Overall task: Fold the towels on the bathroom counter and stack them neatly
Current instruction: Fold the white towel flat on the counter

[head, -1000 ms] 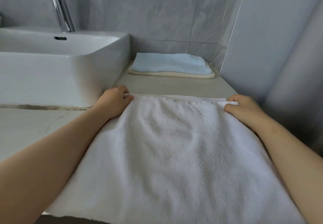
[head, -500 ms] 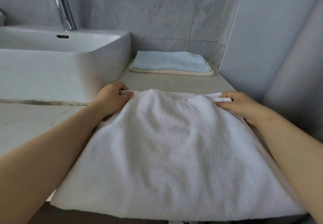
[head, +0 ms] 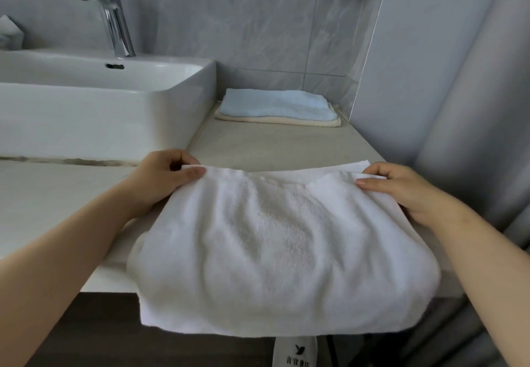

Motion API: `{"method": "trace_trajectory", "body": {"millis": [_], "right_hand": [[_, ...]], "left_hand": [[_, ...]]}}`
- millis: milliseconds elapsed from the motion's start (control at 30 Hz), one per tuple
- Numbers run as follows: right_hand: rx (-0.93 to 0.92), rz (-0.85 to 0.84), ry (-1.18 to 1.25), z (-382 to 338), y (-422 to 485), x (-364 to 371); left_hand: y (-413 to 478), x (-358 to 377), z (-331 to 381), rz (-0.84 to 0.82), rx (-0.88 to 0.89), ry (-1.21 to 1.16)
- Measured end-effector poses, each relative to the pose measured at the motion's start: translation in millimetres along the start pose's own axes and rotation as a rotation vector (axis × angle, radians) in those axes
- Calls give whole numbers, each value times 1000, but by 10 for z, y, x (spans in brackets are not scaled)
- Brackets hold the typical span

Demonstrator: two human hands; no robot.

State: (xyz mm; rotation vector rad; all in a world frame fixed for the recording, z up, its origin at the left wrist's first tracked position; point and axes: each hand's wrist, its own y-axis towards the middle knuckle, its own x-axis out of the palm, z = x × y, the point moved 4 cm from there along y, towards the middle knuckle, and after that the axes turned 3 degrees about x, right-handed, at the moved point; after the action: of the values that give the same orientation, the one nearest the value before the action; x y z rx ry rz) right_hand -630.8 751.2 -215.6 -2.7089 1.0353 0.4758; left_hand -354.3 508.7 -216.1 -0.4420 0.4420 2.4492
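A white towel (head: 275,249) lies on the beige counter (head: 275,148), its near edge drooping over the front. My left hand (head: 166,177) pinches its far left corner, thumb on top. My right hand (head: 401,189) pinches the far right corner, lifting the upper layer off a lower layer that shows behind it. At the back of the counter a folded light blue towel (head: 275,104) rests on a folded cream towel (head: 286,121).
A white basin (head: 109,108) with a chrome tap (head: 114,19) stands on the left. Grey tiled wall behind, a grey panel (head: 430,80) close on the right. A white bag with print (head: 295,352) hangs below the counter front.
Both hands have drawn the far corners of the white towel toward me, so the towel bunches and covers less of the counter. The view has tilted up.
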Motion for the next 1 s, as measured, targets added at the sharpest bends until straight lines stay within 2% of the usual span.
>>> {"method": "trace_trajectory", "body": {"millis": [333,500,667,867,1000], "right_hand": [[-23,-46,-5,47,-435,84],[-156,103,-38,-23,-434,114],[-281,177,-107,-230,-294,134],[-53,95,-326,10,-52,312],[-68,87,-287,-44,-59,327]], "left_hand": [[-532,-248,17,-26,-13,-36],[-577,-237,7,61,20,113],[-556,-257,-4,83,29,154],[-515,-283,-54,104,-11,87],[-476,-287,-85,119,-47,22]]}}
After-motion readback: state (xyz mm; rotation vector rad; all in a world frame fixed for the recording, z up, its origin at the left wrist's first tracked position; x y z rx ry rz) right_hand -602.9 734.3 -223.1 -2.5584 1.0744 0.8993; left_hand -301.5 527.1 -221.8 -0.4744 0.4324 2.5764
